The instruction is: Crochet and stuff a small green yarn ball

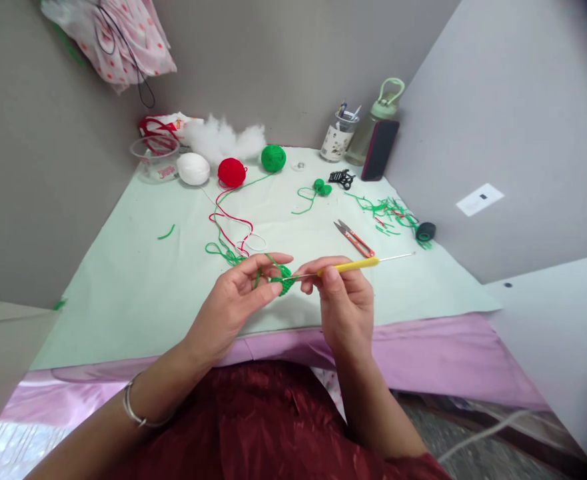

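Over pale green tabletop [123, 280], pinches small green crocheted yarn piece [286, 285] with left hand [233, 303], clamps slim yellow-handled metal crochet hook [353, 266] with right hand [346, 310]; seems only barely begun.

White yarn ball [193, 169], red yarn ball [232, 172] at back of pale green counter [123, 280]; white fluffy stuffing [226, 139] behind. Orange-handled metal snips [356, 239] mid-right. Patterned pen cup [337, 140], green-lidded clear bottle [370, 130], dark phone [380, 150] in far corner.

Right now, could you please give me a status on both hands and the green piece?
Left hand pinching green crochet piece. Right hand gripping yellow hook, tip at the piece. Red snips lie beyond, apart from hands.
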A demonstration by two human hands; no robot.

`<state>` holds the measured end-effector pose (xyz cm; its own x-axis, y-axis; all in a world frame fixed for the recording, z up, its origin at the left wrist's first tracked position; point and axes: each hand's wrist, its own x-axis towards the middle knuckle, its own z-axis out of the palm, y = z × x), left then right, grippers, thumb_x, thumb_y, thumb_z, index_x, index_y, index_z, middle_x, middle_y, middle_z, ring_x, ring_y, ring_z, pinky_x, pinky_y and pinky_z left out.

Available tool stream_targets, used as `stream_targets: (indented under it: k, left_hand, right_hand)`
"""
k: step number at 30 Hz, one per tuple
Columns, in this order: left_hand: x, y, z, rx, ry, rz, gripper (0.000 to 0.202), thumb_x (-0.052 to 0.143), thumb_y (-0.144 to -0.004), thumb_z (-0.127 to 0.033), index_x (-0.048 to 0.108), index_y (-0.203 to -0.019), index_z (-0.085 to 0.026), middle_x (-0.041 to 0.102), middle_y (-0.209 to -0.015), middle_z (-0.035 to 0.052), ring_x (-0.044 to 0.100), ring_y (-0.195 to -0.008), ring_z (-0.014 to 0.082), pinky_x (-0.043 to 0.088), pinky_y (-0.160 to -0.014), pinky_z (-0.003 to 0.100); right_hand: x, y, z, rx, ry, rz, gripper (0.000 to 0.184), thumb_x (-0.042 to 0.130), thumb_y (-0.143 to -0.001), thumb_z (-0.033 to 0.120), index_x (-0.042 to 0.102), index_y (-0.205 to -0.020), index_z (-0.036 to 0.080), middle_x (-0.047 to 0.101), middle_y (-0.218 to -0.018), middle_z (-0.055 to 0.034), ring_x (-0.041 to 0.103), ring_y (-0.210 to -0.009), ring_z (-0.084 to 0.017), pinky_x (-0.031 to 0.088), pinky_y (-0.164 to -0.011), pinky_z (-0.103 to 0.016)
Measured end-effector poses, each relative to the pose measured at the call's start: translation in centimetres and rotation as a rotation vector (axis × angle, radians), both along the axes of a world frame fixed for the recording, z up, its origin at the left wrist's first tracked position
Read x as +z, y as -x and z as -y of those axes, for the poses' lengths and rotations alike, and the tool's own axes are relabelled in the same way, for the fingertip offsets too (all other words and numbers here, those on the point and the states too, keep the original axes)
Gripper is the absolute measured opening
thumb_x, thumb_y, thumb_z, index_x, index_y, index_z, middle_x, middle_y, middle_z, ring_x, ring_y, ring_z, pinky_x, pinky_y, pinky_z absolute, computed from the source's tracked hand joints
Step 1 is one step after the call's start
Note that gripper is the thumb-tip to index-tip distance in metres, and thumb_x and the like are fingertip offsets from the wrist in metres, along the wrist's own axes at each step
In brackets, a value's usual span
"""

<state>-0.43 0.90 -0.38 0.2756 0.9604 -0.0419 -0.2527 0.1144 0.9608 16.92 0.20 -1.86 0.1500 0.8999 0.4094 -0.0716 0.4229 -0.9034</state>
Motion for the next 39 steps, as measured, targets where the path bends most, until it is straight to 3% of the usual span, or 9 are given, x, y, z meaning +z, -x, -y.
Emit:
stream_targets:
  k: [3,7,11,15,19,25,30,34,39]
  left_hand:
    - [0.2,0.0,0.1,0.036,-0.032,-0.040,0.025,0.079,-0.087,-0.027,0.080,-0.113,-0.030,0.065,-0.096,0.0002,0.056,-0.092,0.0152,0.043,-0.084,0.025]
    - [0.3,-0.5,0.5,0.147,-0.052,-0.130,0.029,0.082,-0.085,-0.026,0.079,-0.114,-0.027,0.062,-0.090,-0.0006,0.051,-0.077,0.0126,0.043,-0.074,0.024]
    - [0.0,-0.8,0.4,0.088,0.072,0.052,0.046,0.088,-0.079,-0.027,0.075,-0.123,-0.026,0.065,-0.088,-0.0008,0.059,-0.083,0.0132,0.047,-0.079,0.023]
    - [-0.2,-0.2,-0.3,-0.075,0.350,0.290,0.044,0.088,-0.079,-0.028,0.077,-0.121,-0.021,0.066,-0.080,-0.0013,0.057,-0.071,0.0083,0.051,-0.084,0.025]
    - [-0.1,0.1,-0.6,-0.049,0.318,0.283,0.041,0.086,-0.081,-0.025,0.078,-0.121,-0.022,0.069,-0.086,0.0005,0.060,-0.077,0.0100,0.050,-0.086,0.025]
    - [-0.3,-1.0,0.0,0.025,0.135,0.165,0.041,0.088,-0.079,-0.027,0.078,-0.120,-0.025,0.071,-0.098,0.0011,0.061,-0.098,0.0143,0.046,-0.092,0.025]
    - [-0.4,-1.2,0.0,-0.005,0.235,0.263,0.044,0.089,-0.078,-0.030,0.078,-0.120,-0.024,0.069,-0.088,-0.0003,0.059,-0.078,0.0096,0.049,-0.085,0.023]
    - [-0.1,-0.6,-0.5,-0.096,0.389,0.351,0.035,0.086,-0.080,-0.028,0.082,-0.113,-0.018,0.055,-0.064,-0.0072,0.027,-0.047,0.0013,0.053,-0.080,0.024]
    - [-0.3,-0.8,-0.3,0.016,0.168,0.199,0.036,0.085,-0.080,-0.024,0.080,-0.115,-0.023,0.070,-0.091,0.0012,0.057,-0.078,0.0101,0.049,-0.081,0.023]
  right_hand:
    - [0.3,0.0,0.7,-0.076,-0.101,0.202,0.019,0.055,-0.105,0.025,0.073,-0.100,0.023,0.075,-0.090,-0.0029,0.068,-0.070,-0.014,0.058,-0.067,-0.030]
    - [-0.3,0.3,1.2,-0.173,-0.422,0.571,0.024,0.055,-0.102,0.013,0.069,-0.118,0.024,0.078,-0.101,-0.0067,0.073,-0.086,-0.019,0.062,-0.074,-0.035]
    - [-1.2,0.8,1.0,-0.322,-0.616,0.810,0.031,0.065,-0.095,0.010,0.072,-0.121,0.025,0.076,-0.106,-0.0098,0.073,-0.095,-0.021,0.063,-0.076,-0.035]
    - [-0.8,0.8,0.9,-0.255,-0.403,0.490,0.024,0.060,-0.099,0.015,0.075,-0.113,0.028,0.075,-0.097,-0.0058,0.072,-0.085,-0.019,0.061,-0.071,-0.035]
    - [-0.2,0.7,0.4,-0.069,-0.184,0.050,0.019,0.058,-0.103,0.021,0.077,-0.100,0.024,0.071,-0.085,-0.0023,0.063,-0.068,-0.014,0.054,-0.062,-0.030]
    - [-0.3,1.1,0.3,-0.073,-0.202,0.205,0.019,0.061,-0.101,0.017,0.077,-0.106,0.026,0.076,-0.093,-0.0032,0.068,-0.077,-0.015,0.057,-0.067,-0.030]
    - [-1.0,1.1,1.0,-0.268,-0.503,0.591,0.033,0.069,-0.093,0.007,0.077,-0.119,0.026,0.075,-0.109,-0.0083,0.071,-0.096,-0.019,0.060,-0.078,-0.033]
    - [-0.5,0.6,0.8,-0.213,-0.339,0.328,0.027,0.062,-0.098,0.010,0.078,-0.113,0.027,0.076,-0.096,-0.0046,0.069,-0.083,-0.016,0.057,-0.072,-0.032]
    - [-0.2,0.6,0.3,0.012,-0.090,0.033,0.017,0.063,-0.101,0.023,0.080,-0.100,0.027,0.075,-0.090,-0.0021,0.062,-0.069,-0.012,0.051,-0.065,-0.029]
